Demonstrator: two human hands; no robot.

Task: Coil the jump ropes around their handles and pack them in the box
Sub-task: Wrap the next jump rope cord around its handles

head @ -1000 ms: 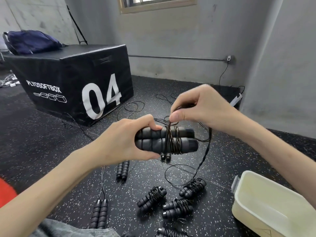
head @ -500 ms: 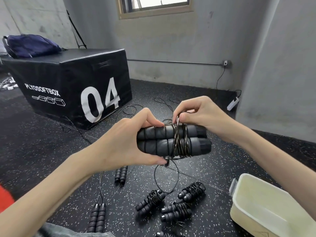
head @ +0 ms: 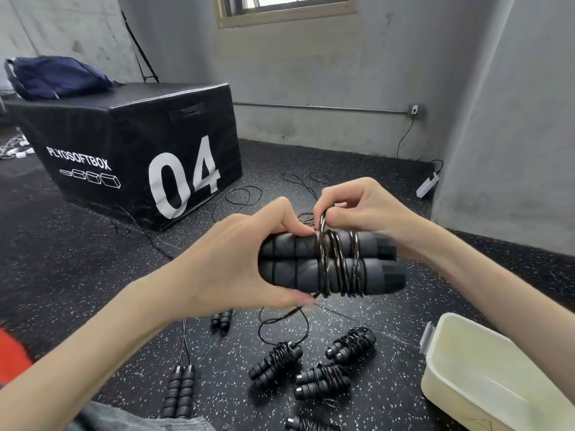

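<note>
Head view: left hand grips paired handles, right hand pinches rope; slack there would loosen the coils.

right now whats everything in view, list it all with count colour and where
held handles: pair, dark grey, mid-air, centre
rope: one, black, wound round them
coiled jump ropes: three clear, a fourth cut off below, black, floor
uncoiled handle pairs: two, black, floor left
box: one, cream, lower right
plyo box: one, black, left
bag: one, navy, atop it
power strip: one, white, by wall
left hand: grips handles
right hand: pinches rope
</note>
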